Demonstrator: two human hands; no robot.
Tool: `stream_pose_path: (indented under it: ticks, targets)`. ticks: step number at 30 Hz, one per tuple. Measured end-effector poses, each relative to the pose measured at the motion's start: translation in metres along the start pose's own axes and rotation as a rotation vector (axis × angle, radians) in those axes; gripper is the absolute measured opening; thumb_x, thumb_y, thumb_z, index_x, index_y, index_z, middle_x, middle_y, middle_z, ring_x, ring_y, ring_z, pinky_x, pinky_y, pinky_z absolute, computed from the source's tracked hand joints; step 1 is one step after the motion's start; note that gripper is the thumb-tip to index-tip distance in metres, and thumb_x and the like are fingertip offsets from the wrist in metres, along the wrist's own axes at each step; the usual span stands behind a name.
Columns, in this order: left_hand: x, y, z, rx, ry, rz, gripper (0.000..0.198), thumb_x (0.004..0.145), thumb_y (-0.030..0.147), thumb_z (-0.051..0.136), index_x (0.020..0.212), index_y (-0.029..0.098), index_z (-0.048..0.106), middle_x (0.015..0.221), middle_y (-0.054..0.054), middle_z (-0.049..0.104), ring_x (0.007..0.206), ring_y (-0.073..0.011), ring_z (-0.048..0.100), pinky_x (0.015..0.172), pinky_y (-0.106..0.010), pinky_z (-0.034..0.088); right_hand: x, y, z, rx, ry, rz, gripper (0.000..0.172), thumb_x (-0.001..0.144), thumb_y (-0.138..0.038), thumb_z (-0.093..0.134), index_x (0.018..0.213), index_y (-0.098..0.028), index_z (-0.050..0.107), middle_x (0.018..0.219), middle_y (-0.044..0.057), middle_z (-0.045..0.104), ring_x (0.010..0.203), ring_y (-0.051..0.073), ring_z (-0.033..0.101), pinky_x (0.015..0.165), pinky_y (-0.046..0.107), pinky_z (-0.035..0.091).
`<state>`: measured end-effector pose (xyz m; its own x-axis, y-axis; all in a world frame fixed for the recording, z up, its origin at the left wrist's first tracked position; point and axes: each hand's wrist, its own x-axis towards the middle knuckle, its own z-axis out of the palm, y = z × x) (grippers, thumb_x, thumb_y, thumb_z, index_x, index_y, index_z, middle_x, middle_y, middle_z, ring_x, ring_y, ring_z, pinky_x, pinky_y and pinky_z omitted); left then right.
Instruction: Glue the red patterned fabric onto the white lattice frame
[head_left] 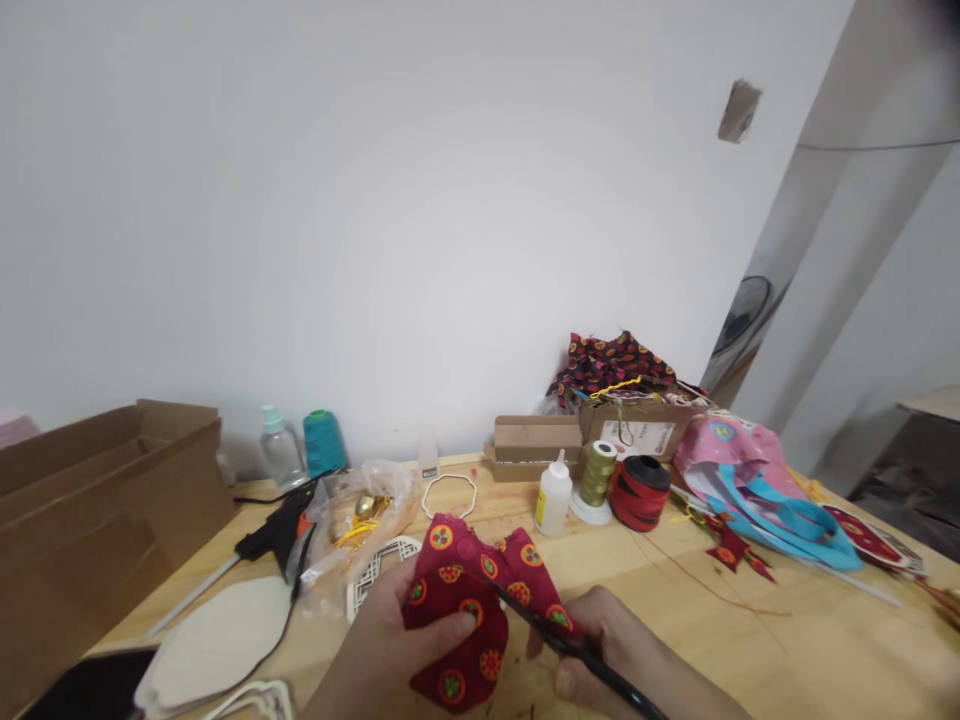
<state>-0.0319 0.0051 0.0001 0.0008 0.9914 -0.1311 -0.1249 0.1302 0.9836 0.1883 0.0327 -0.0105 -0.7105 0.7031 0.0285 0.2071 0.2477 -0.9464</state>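
Observation:
A piece of dark red fabric (450, 570) with orange and green round motifs is pinched in my left hand (397, 630), thumb lying across its front. My right hand (607, 640) is wrapped around black-handled scissors (592, 665). Their blades reach leftward to the cloth, with a flap of fabric rising above them and hanging toward my right fingers. How far the blades are parted is hard to make out. Just behind the cloth lie a thin white octagonal frame (448, 478) and a white lattice piece (367, 575).
A cardboard box (135, 520) stands at left, near a glue gun (270, 540), pale board pieces (217, 640) and a plastic bag (352, 510). Behind my hands are a glue bottle (553, 498), green thread (598, 475) and red cord spool (640, 495). Fabric scraps (739, 555) lie right.

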Motion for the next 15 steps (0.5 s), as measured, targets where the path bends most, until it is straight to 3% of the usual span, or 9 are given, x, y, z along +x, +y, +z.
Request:
stream_pose_path:
  ticks: [8, 15]
  targets:
    - [0.0017, -0.0027, -0.0035, -0.04, -0.058, -0.009, 0.034, 0.054, 0.019, 0.075, 0.085, 0.018, 0.061, 0.079, -0.002, 0.074, 0.07, -0.0203, 0.067, 0.063, -0.028, 0.053, 0.0014, -0.0005, -0.0004, -0.156, 0.042, 0.065, 0.035, 0.069, -0.045, 0.059, 0.078, -0.011, 0.061, 0.059, -0.004, 0.035, 0.054, 0.009, 0.033, 0.043, 0.019, 0.023]
    - [-0.0009, 0.0019, 0.0, -0.061, -0.059, 0.01, 0.041, 0.052, 0.018, 0.075, 0.09, 0.019, 0.06, 0.079, -0.002, 0.073, 0.07, -0.0205, 0.066, 0.061, -0.028, 0.053, 0.001, 0.0036, -0.0064, -0.192, 0.057, 0.065, 0.038, 0.059, -0.046, 0.068, 0.073, -0.011, 0.062, 0.054, -0.006, 0.035, 0.049, 0.007, 0.03, 0.041, 0.018, 0.022]
